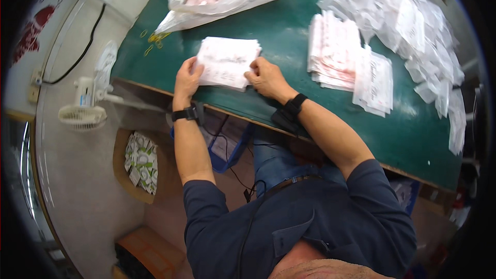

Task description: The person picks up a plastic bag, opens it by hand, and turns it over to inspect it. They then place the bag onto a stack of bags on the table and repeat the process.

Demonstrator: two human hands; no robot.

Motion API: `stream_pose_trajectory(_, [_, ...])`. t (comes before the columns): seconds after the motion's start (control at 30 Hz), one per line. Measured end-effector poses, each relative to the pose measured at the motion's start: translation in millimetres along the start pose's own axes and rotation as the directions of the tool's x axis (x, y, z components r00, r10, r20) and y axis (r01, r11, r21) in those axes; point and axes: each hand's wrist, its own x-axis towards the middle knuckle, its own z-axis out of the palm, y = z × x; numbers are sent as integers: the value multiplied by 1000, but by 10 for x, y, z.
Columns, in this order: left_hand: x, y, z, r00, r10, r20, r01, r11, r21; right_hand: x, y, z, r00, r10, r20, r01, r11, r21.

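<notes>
A neat stack of flat white printed packets [227,61] lies near the front edge of the green table. My left hand [189,76] is closed at its left edge, thumb along the side. At the opposite edge, my right hand [268,79] grips the stack with bent fingers. To the right lie two more piles: a taller pile of pink-marked packets [333,49] and, overlapping it, a smaller pile of packets [374,80]. Several yellow rubber bands [150,48] are scattered left of the stack.
At the far side sits an open white plastic bag [243,1] with pinkish contents. Loose translucent packets [392,8] heap along the right. A white fan [82,116] stands left of the green table [281,26]. Below are a carton of green-white packets [121,168] and a blue crate [221,164].
</notes>
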Motion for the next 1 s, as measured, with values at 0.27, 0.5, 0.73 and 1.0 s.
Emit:
stream_pose_trajectory(0.27, [-416, 287, 36, 991, 95, -93, -80, 984, 158, -709, -141, -888, 971, -238, -5, 238, 971, 24])
stream_pose_trajectory(0.5, [-1246, 1703, 1230, 989, 104, 105, -31, 841, -540, -1638, 306, -2543, 851, -276, -447, 34, 878, -477])
stream_pose_trajectory(0.73, [-1537, 2233, 2376, 889, 192, 416, 61, 851, -522, -1616, 749, -2662, 951, -123, -285, -75, 800, -595])
stream_pose_trajectory(1.0, [-1668, 2335, 2759, 865, 258, 430, -43, 893, -449, -1666, 744, -2656, 962, -76, -262, -90, 819, -567])
